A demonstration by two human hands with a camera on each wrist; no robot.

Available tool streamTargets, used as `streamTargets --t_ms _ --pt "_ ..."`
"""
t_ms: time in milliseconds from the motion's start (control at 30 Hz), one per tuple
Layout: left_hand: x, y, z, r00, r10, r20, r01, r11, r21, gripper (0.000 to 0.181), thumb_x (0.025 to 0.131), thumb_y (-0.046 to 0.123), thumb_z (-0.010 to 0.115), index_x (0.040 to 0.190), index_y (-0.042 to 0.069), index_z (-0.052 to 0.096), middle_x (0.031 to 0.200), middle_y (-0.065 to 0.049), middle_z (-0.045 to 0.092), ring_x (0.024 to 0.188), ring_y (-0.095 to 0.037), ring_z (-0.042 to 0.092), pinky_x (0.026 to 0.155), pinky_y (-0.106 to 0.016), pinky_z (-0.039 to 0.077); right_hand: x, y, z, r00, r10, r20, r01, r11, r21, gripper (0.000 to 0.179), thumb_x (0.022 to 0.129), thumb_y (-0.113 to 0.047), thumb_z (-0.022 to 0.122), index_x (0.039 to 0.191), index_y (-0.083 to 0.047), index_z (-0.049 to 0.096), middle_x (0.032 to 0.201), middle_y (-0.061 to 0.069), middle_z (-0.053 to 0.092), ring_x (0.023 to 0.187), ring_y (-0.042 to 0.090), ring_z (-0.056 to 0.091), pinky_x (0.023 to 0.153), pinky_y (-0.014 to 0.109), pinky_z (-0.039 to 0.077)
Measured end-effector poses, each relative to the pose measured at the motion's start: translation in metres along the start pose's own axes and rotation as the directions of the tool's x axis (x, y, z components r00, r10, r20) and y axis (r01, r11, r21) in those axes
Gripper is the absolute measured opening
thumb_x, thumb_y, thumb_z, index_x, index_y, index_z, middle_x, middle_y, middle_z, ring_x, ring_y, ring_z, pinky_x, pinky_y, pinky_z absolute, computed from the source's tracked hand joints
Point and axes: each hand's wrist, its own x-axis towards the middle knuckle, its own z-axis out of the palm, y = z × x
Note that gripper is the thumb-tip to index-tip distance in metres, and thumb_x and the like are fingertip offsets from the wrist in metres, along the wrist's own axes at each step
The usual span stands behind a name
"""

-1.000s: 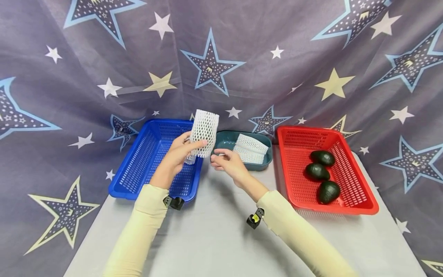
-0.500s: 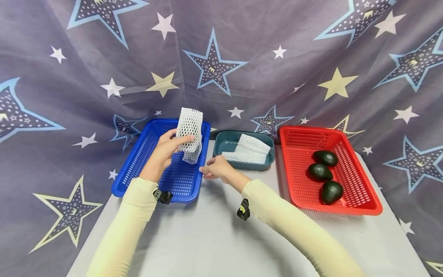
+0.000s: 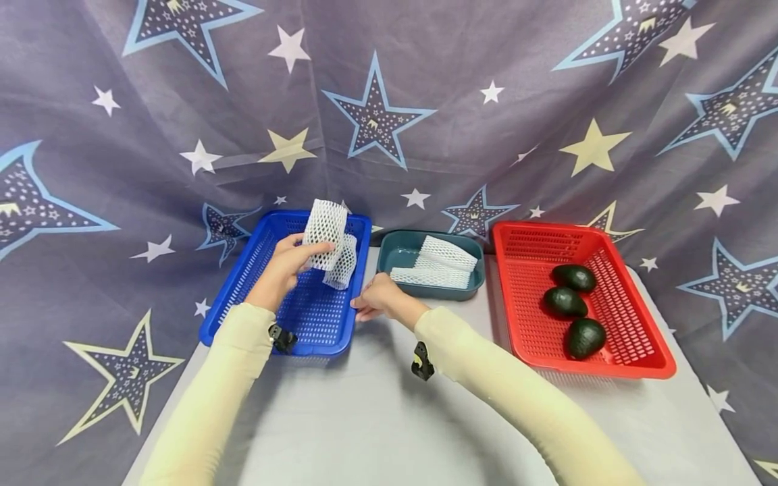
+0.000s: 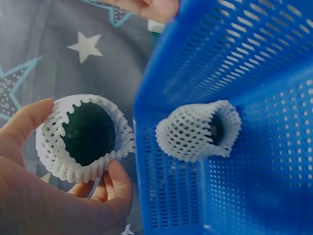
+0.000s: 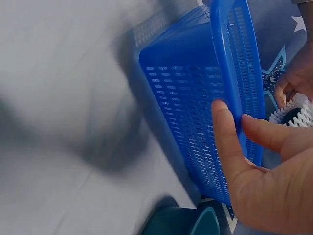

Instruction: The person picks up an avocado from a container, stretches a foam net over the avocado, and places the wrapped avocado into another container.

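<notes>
My left hand (image 3: 286, 266) holds an avocado (image 4: 90, 132) in a white foam net sleeve (image 3: 325, 229), above the blue basket (image 3: 316, 324). Dark green skin shows through the sleeve's open end in the left wrist view. Another netted avocado (image 4: 188, 132) lies inside the basket near its back right corner. With thumb and index finger, my right hand (image 3: 379, 297) pinches the basket's right rim (image 5: 227, 73).
A teal box (image 3: 395, 256) with white foam nets (image 3: 440, 263) stands right of the blue basket. Farther right is a red basket (image 3: 504, 297) holding three bare avocados (image 3: 564, 302). A starred curtain (image 3: 389, 40) hangs behind the grey table (image 3: 377, 418).
My left hand has moved left over the blue basket with the netted avocado. My right hand has moved left from the teal box to the blue basket's rim and pinches it.
</notes>
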Motion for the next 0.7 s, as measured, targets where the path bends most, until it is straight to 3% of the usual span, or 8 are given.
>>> streamTargets --t_ms 100,200,333,433,533,600,700 --pt "0.008 -0.003 -0.002 1.000 -0.006 -0.018 0.007 1.000 0.025 0.088 0.089 0.026 0.078 0.158 0.005 0.028 0.156 -0.018 0.043 0.140 -0.033 0.044 0.122 -0.048 0.034 0.004 0.001 0.000 0.999 0.032 -0.008 -0.032 0.999 0.033 0.020 0.090 0.008 0.069 0.074 0.002 0.059 0.061 0.013 0.064 0.052 0.017 0.064 0.073 0.033 0.064" --pt "0.017 -0.005 -0.006 0.999 -0.015 -0.038 0.018 0.997 0.073 0.085 0.088 0.027 0.078 0.156 0.004 0.032 0.150 -0.016 0.048 0.125 -0.027 0.052 0.111 -0.042 0.043 0.007 0.002 0.001 0.998 0.058 -0.019 -0.057 0.997 0.055 0.017 0.089 0.009 0.070 0.075 0.004 0.062 0.060 0.013 0.064 0.051 0.017 0.064 0.066 0.030 0.064" --pt "0.027 -0.008 -0.010 0.997 -0.042 -0.062 0.050 0.990 0.129 0.076 0.089 0.027 0.078 0.150 0.001 0.041 0.136 -0.011 0.054 0.099 -0.017 0.049 0.094 -0.034 0.044 0.007 0.002 0.002 0.997 0.061 -0.044 -0.059 0.997 0.043 0.013 0.088 0.009 0.071 0.078 0.006 0.063 0.060 0.013 0.065 0.052 0.019 0.064 0.071 0.033 0.064" --pt "0.033 -0.012 -0.013 0.995 -0.078 -0.068 0.086 0.989 0.122 0.073 0.089 0.023 0.077 0.149 -0.001 0.042 0.140 -0.013 0.053 0.106 -0.018 0.050 0.103 -0.036 0.044 0.007 0.001 0.003 0.997 0.053 -0.054 -0.051 0.998 0.029 0.008 0.087 0.010 0.071 0.082 0.008 0.065 0.063 0.015 0.066 0.052 0.019 0.064 0.077 0.037 0.064" --pt "0.041 -0.016 -0.014 0.990 -0.123 -0.073 0.130 0.985 0.115 0.077 0.089 0.021 0.076 0.152 -0.001 0.038 0.153 -0.014 0.044 0.126 -0.021 0.044 0.115 -0.039 0.039 0.006 0.001 0.004 0.997 0.048 -0.059 -0.046 0.999 0.027 0.005 0.086 0.010 0.071 0.086 0.011 0.066 0.067 0.019 0.068 0.052 0.019 0.064 0.079 0.038 0.063" --pt "0.049 -0.020 -0.016 0.984 -0.152 -0.091 0.162 0.979 0.123 0.078 0.088 0.022 0.077 0.152 0.000 0.038 0.152 -0.010 0.043 0.124 -0.020 0.043 0.112 -0.036 0.041 0.006 0.002 0.004 0.997 0.046 -0.065 -0.044 0.999 0.026 0.005 0.086 0.010 0.071 0.086 0.011 0.066 0.068 0.020 0.069 0.051 0.019 0.064 0.080 0.039 0.063" --pt "0.062 -0.026 -0.018 0.972 -0.192 -0.136 0.212 0.965 0.154 0.079 0.087 0.025 0.078 0.152 0.002 0.038 0.136 -0.003 0.044 0.108 -0.016 0.043 0.096 -0.028 0.046 0.005 0.002 0.004 0.997 0.044 -0.065 -0.042 0.999 0.033 0.008 0.086 0.011 0.071 0.082 0.010 0.065 0.068 0.020 0.069 0.052 0.020 0.063 0.085 0.043 0.062"
